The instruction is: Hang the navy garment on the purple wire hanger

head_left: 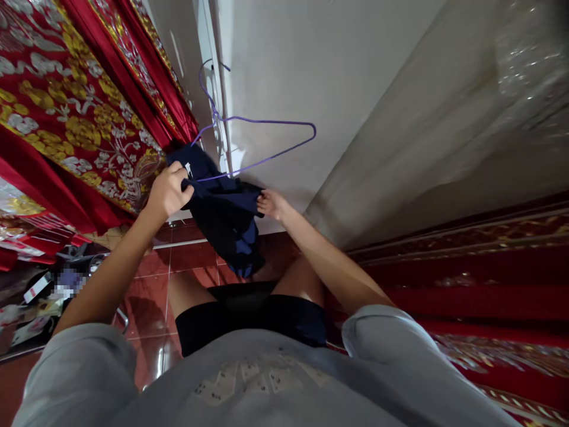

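Observation:
A dark navy garment (226, 216) hangs down between my two hands, bunched in folds. My left hand (169, 188) grips its upper left edge, close to a small white label (188, 171). My right hand (271, 204) pinches the cloth at the right side. A purple wire hanger (271, 122) sits above, its hook up at a narrow white upright edge. The hanger's left end goes in behind or inside the garment; its right end is bare. Which kind of garment it is, I cannot tell.
Red cloth with gold and silver embroidery (89, 112) hangs at the left. A pale panel (311, 59) stands ahead, and plastic-covered sheeting (524, 71) is at the right. Red tiles (151, 302) cover the floor. Assorted items lie at the lower left, beside a white packet (37, 288).

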